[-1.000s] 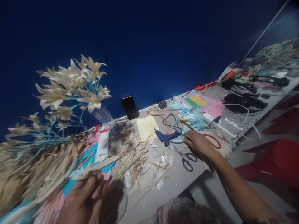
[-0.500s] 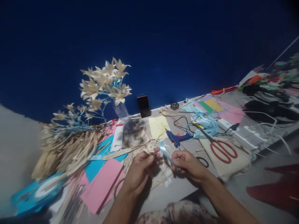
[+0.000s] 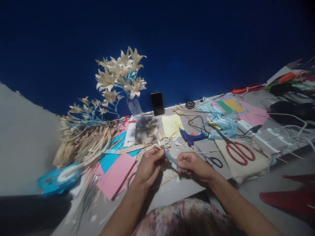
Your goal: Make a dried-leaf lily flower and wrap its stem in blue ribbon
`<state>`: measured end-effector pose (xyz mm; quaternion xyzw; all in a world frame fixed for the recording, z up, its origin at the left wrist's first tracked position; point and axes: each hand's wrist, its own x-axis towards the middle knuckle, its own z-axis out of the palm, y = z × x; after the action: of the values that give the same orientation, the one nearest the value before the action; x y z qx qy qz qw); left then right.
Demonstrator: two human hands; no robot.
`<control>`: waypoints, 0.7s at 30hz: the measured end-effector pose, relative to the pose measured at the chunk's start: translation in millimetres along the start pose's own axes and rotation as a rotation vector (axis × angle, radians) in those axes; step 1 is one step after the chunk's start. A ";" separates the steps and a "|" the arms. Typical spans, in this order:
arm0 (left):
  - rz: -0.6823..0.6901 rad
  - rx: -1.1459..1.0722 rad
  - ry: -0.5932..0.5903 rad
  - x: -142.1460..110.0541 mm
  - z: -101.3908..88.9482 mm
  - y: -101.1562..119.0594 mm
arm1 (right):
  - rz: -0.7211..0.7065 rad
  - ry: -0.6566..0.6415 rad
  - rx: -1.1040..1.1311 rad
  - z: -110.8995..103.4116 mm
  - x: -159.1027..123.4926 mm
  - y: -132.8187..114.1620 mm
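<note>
My left hand [image 3: 149,166] pinches a small cream husk flower [image 3: 161,145], its fingers partly hiding it. Between both hands runs a light-blue strip [image 3: 171,158], like ribbon or paper. Its near end sits between the thumb and fingers of my right hand [image 3: 194,166], and its far end meets the base of the flower at my left fingertips. Just beyond the hands lie a blue glue gun [image 3: 192,137] and a yellow paper sheet [image 3: 171,126]. A small pair of dark-handled scissors [image 3: 214,161] is beside my right hand.
Cream flowers [image 3: 123,70] stand in a clear vase [image 3: 135,106] at the back left. Dried husks [image 3: 86,144], pink paper [image 3: 116,175] and a blue tape roll [image 3: 59,178] lie left. Red-handled scissors [image 3: 240,153] rest on a folded cloth [image 3: 246,168], near a power strip [image 3: 273,139].
The blue strip has swung down from standing up and now lies stretched between both hands, touching the flower. The camera view has shifted slightly.
</note>
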<state>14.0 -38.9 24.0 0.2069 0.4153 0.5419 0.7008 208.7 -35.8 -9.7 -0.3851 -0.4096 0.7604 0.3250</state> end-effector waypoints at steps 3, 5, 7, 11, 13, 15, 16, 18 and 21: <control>0.066 -0.034 0.062 1.9 -2.8 4.2 | 0.020 -0.025 0.010 -5.2 0.0 0.9; 0.098 -0.065 0.106 3.0 -4.9 7.5 | 0.008 -0.001 0.000 -9.9 -0.2 -0.4; 0.108 -0.077 0.122 3.6 -5.9 9.5 | -0.043 0.081 -0.054 -12.0 0.3 -4.5; 0.072 -0.063 0.091 3.3 -3.3 6.2 | -0.275 0.279 -0.325 -0.3 5.0 -21.0; 0.055 -0.053 0.060 2.4 -0.6 2.6 | -0.375 0.284 -0.445 11.8 9.2 -28.9; 0.051 -0.043 0.031 0.9 1.3 0.2 | -0.411 0.236 -0.495 24.0 14.0 -33.2; 0.050 -0.038 0.024 0.1 1.5 -0.3 | -0.407 0.211 -0.498 29.0 16.3 -33.6; 0.047 -0.035 0.032 -1.6 0.1 0.0 | -0.390 0.187 -0.476 35.5 19.7 -31.8; 0.046 -0.066 0.071 -3.6 -5.9 1.1 | -0.396 0.224 -0.457 36.6 21.9 -26.2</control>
<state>8.3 -42.8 22.7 0.1739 0.4171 0.5781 0.6794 171.4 -19.8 19.6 -0.4421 -0.5985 0.5237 0.4147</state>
